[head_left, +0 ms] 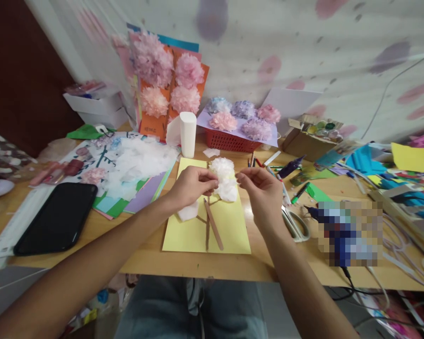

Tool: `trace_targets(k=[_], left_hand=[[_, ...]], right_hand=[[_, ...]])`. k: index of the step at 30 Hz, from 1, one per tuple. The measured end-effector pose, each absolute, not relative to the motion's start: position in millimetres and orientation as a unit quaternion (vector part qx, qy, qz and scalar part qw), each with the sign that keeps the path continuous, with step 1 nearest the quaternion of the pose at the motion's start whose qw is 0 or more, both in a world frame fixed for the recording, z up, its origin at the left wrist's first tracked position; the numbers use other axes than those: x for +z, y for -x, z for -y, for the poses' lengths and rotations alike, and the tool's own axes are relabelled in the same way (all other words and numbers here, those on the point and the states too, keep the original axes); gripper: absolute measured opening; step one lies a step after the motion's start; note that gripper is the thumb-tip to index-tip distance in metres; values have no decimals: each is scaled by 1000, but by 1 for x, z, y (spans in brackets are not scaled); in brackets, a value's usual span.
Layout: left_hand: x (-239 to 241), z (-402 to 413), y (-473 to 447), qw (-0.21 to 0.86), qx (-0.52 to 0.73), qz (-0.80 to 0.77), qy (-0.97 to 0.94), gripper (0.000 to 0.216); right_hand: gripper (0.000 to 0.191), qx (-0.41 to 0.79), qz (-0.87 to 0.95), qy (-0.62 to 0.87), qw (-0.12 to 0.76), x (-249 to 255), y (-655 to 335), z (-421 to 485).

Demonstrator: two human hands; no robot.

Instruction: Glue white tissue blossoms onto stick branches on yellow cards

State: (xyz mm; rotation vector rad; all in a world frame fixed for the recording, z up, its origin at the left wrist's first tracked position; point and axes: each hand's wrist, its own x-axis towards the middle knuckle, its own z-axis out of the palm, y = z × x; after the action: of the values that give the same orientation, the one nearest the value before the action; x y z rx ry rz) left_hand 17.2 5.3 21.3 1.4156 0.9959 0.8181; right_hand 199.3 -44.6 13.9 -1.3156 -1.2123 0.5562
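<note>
My left hand [197,185] is closed in a pinch at the left edge of a fluffy white tissue paper flower [223,168]. My right hand [262,192] also has its thumb and fingertips pressed together, just right of the flower; anything in that pinch is too small to make out. A second bunch of white tissue [228,191] sits directly below the flower. Both are over a yellow sheet [233,238] bearing a brown stem with branches. Across the stem lies a slim brown pencil-like stick [214,226]. Folded white tissue [188,212] lies under my left wrist.
Scissors [298,226] and a partly blurred glue gun [339,235] with cords lie right. A black phone [56,219] and piled white tissue [141,155] are left. Behind stand a white bottle [188,134] and a red basket [229,140] below tissue flowers.
</note>
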Motion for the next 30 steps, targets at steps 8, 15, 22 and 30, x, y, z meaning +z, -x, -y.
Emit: trace_targets(k=[8, 15, 22, 30], left_hand=[[17, -9, -32, 408, 282, -455, -739, 11], [22, -9, -37, 352, 247, -493, -756, 13], [17, -7, -38, 337, 251, -495, -761, 11], [7, -8, -39, 353, 266, -481, -757, 9]], right_hand=[[26, 29, 851, 472, 229, 2, -203, 113], [20, -146, 952, 251, 99, -7, -191, 115], [21, -134, 977, 144, 79, 3, -195, 107], [15, -73, 947, 166, 264, 17, -204, 131]])
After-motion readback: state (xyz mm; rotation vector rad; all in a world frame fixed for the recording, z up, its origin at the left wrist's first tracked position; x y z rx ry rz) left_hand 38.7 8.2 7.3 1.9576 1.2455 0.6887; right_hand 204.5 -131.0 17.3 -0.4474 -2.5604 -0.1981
